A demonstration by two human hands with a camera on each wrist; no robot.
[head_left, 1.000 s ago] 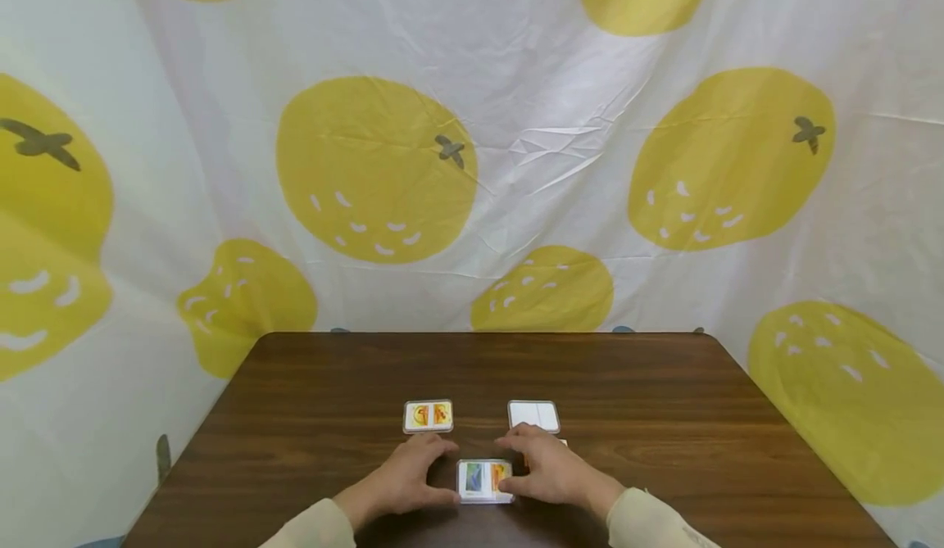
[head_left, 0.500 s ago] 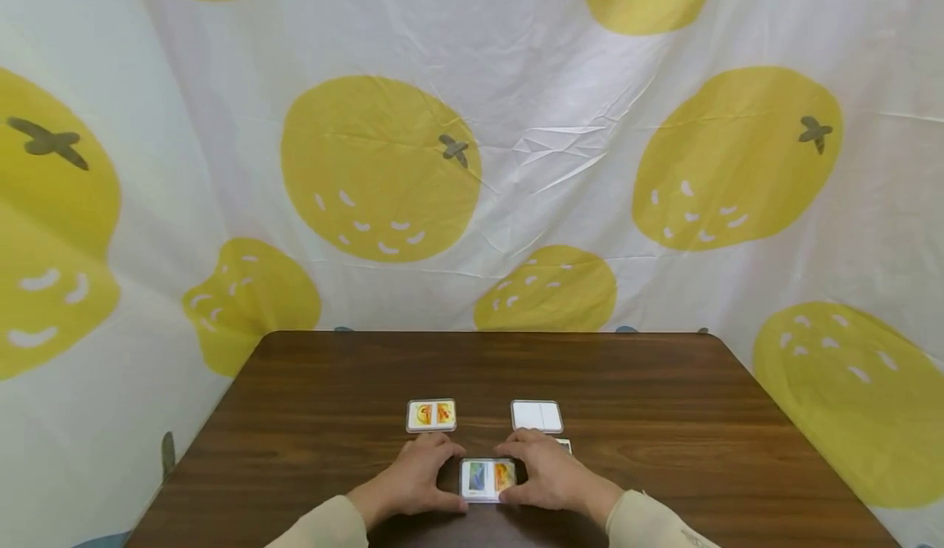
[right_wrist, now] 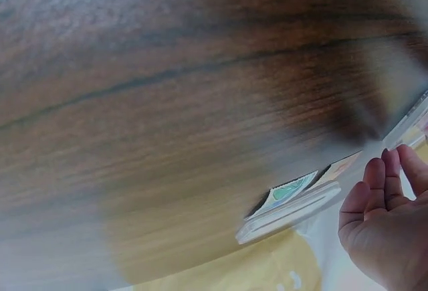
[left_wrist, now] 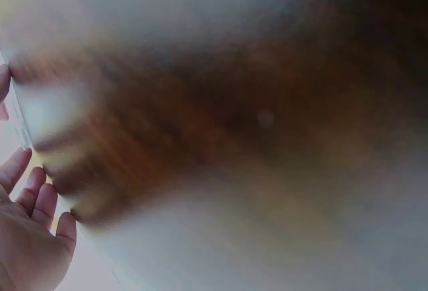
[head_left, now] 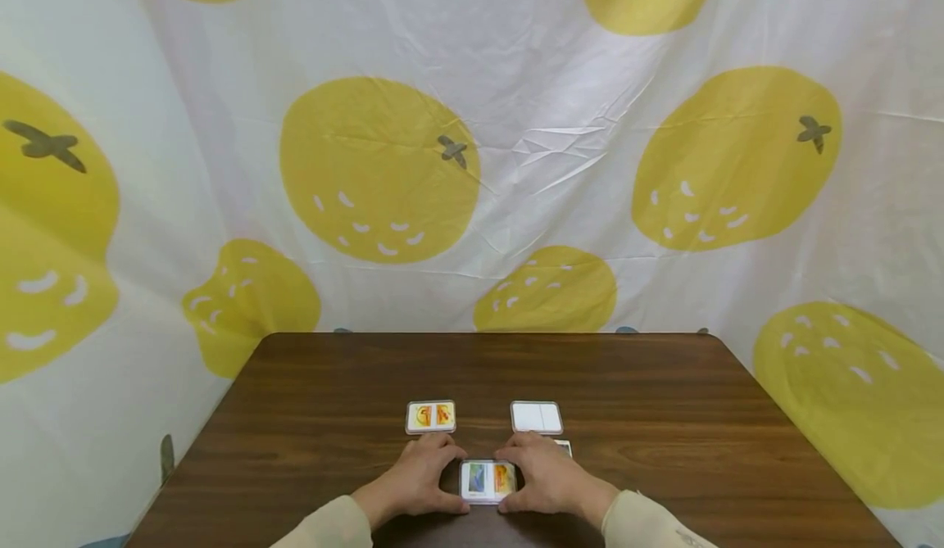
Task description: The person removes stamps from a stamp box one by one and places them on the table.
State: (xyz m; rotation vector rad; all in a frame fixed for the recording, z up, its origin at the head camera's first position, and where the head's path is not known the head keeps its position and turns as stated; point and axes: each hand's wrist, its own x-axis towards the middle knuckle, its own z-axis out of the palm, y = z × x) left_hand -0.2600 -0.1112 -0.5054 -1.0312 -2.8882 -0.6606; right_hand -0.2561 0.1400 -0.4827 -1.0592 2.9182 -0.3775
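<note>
A flat clear plastic case [head_left: 488, 478] with a blue-green picture and an orange picture in it lies near the table's front, between the two hands. My left hand [head_left: 419, 476] holds its left end, thumb at the near corner and forefinger at the far one. At the other end, my right hand [head_left: 549, 474] grips it the same way. In the left wrist view, the fingertips of the left hand [left_wrist: 37, 237] are down at the table beside the case. The right wrist view shows the right hand [right_wrist: 394, 231] with its fingers by the case's edge [right_wrist: 411, 120].
Behind the left hand lies a case with two orange pictures [head_left: 431, 417]. A case showing white [head_left: 537, 417] lies behind the right hand. A small paper piece [head_left: 564, 446], partly hidden by that hand, rests before it. The brown table [head_left: 664, 433] meets a lemon-patterned curtain [head_left: 546, 204].
The left hand has moved a little right, up to the case's left end. The right thumb has drawn back from over the case's face to its near edge. The case has hardly moved.
</note>
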